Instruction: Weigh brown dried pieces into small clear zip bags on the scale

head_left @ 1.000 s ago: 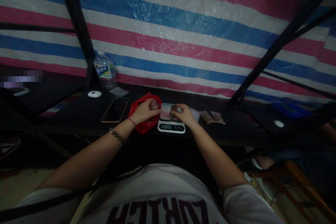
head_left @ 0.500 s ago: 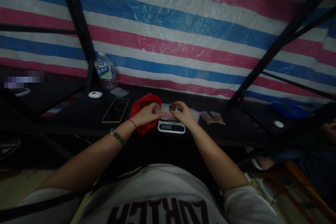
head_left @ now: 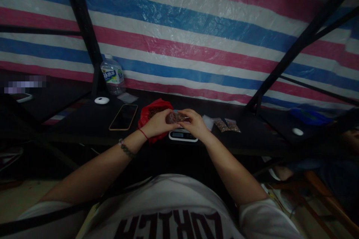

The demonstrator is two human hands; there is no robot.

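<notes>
My left hand (head_left: 161, 122) is closed on a small clear plastic bag (head_left: 174, 117) with reddish-brown bits showing in it. From the other side my right hand (head_left: 194, 122) closes on the same bag, its fingertips almost meeting those of the left. The bag is just above a small white digital scale (head_left: 183, 136), whose lit display faces me; the hands cover most of its plate. Beside my left wrist lies an open red plastic bag (head_left: 143, 114) with brown pieces inside. Two filled small zip bags (head_left: 221, 125) lie right of my right hand, next to a whitish clear bag (head_left: 208, 122).
A phone (head_left: 123, 117), a white oval case (head_left: 101, 100), a flat clear packet (head_left: 128, 98) and a large water bottle (head_left: 112, 76) stand or lie to the left. Black metal posts (head_left: 84, 18) frame the desk. Another white oval object (head_left: 297, 132) and a blue item (head_left: 310, 117) are far right.
My right hand has moved left with its brown bits to meet the left hand at the clear bag. Both hands now hide more of the scale.
</notes>
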